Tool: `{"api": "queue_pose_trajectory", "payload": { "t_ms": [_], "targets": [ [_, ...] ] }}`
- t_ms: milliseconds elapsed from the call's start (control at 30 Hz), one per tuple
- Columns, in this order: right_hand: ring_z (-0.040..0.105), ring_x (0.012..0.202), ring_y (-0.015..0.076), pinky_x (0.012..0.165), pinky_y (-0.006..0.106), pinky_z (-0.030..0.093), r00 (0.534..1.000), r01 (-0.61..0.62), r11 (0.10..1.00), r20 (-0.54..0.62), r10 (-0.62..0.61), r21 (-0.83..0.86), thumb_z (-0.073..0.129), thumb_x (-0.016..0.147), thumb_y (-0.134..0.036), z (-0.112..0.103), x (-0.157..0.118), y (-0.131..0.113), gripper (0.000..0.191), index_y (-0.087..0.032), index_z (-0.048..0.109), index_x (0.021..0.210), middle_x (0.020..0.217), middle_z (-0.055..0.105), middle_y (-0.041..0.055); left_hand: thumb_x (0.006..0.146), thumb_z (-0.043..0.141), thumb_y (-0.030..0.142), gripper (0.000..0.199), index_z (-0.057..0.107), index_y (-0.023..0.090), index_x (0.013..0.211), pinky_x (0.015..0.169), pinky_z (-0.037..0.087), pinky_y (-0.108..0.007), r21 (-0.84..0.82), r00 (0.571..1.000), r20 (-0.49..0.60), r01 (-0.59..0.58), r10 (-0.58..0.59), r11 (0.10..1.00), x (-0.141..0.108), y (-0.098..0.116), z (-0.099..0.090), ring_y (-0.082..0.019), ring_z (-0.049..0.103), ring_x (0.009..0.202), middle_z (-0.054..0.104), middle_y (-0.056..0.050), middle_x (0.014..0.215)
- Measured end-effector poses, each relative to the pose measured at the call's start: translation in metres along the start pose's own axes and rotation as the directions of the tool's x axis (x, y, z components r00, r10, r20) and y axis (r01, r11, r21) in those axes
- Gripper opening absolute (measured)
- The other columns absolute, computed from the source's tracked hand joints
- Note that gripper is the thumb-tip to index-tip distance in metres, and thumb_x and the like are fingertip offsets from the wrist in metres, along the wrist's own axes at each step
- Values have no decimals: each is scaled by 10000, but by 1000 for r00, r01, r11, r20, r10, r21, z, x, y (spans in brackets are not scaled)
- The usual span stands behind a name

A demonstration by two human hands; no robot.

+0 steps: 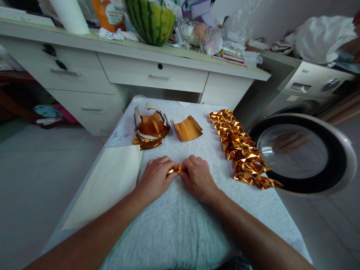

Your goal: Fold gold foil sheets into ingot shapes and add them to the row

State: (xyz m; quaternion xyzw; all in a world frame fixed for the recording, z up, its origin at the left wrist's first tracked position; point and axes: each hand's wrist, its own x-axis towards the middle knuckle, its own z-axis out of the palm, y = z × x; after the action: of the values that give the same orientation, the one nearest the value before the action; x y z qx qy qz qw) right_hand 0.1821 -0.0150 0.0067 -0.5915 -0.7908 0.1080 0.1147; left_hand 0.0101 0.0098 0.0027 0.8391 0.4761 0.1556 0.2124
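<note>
Left hand [157, 175] and right hand [199, 179], close together, pinch a gold strip [179, 169] over the table [218, 167]. Folded pieces [244, 150] at right look done; curled sheets [188, 129] beyond the hands look unfolded.

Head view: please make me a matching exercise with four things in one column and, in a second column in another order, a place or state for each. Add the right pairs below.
Things
1. Watermelon
2. Small gold piece
3. Folded gold pieces
4. Washing machine door

Places and states
A. Lined up along the right side of the table
B. Swung open
C. On the counter
D. Held between the left hand and the right hand

Right pairs: 1-C, 2-D, 3-A, 4-B
</note>
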Motion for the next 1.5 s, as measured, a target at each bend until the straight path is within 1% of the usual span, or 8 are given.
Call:
{"api": "queue_pose_trajectory", "payload": {
  "t_ms": [233, 533, 600, 700, 800, 967, 1267, 1500],
  "targets": [
    [495, 878, 194, 732, 319, 293, 1000, -22, 999, 7, 22, 27, 491, 916, -187, 1, 1, 3, 108, -208, 595, 901, 941, 573, 38, 852, 582, 183, 136, 663, 255, 934, 839, 390, -357, -12, 999, -8, 43, -43, 999, -1, -3, 2, -207, 588, 942, 653, 1, 921],
    [490, 879, 194, 755, 324, 292, 1000, -27, 998, -3, 27, 54, 449, 894, -100, 3, 2, 5, 193, -212, 604, 919, 942, 580, 34, 828, 541, 161, 212, 657, 284, 956, 795, 349, -367, 10, 989, 4, 150, -150, 989, -6, -4, -4, -226, 534, 898, 646, 4, 863],
    [492, 880, 195, 756, 323, 296, 1000, -31, 999, 2, 31, 39, 458, 907, -134, 1, 2, 3, 159, -208, 598, 922, 943, 580, 36, 835, 514, 152, 233, 652, 287, 966, 788, 343, -363, 21, 989, 12, 147, -148, 989, -6, -5, -3, -225, 529, 899, 646, 4, 868],
    [496, 882, 200, 758, 324, 310, 999, -36, 999, 6, 36, 12, 513, 925, -286, -1, 2, 0, 109, -204, 583, 913, 940, 574, 35, 846, 476, 138, 270, 641, 294, 992, 795, 341, -357, 25, 989, 32, 143, -144, 989, -6, -8, -2, -220, 524, 920, 652, 6, 913],
    [503, 891, 214, 765, 336, 323, 998, -57, 998, 9, 57, -32, 548, 909, -427, -2, 3, -4, 226, -203, 576, 898, 948, 575, 41, 848, 455, 123, 300, 629, 299, 1017, 815, 341, -363, 26, 988, 58, 144, -145, 989, -7, -9, -3, -225, 514, 964, 654, 5, 994],
    [519, 891, 245, 763, 365, 340, 994, -111, 988, 6, 112, -103, 546, 882, -539, 0, 7, -12, 338, -203, 579, 887, 941, 585, 57, 858, 421, 118, 325, 608, 295, 1056, 846, 339, -382, 11, 988, 91, 123, -124, 992, -8, -11, -4, -231, 501, 994, 643, 3, 1055],
    [522, 901, 258, 769, 386, 349, 993, -116, 985, -14, 115, -131, 551, 865, -555, 3, 7, -14, 363, -195, 581, 900, 947, 581, 68, 902, 371, 181, 312, 619, 275, 1066, 900, 350, -401, -43, 988, 122, 97, -91, 994, -7, -14, -9, -228, 508, 1012, 652, -5, 1081],
    [508, 906, 238, 776, 367, 334, 993, -117, 988, -7, 117, -106, 563, 881, -468, 2, 6, -14, 270, -201, 583, 916, 963, 575, 67, 827, 518, 205, 189, 650, 276, 942, 817, 347, -369, -12, 988, 72, 135, -134, 991, -3, -6, -10, -226, 523, 918, 643, 3, 876]
  ]
}}
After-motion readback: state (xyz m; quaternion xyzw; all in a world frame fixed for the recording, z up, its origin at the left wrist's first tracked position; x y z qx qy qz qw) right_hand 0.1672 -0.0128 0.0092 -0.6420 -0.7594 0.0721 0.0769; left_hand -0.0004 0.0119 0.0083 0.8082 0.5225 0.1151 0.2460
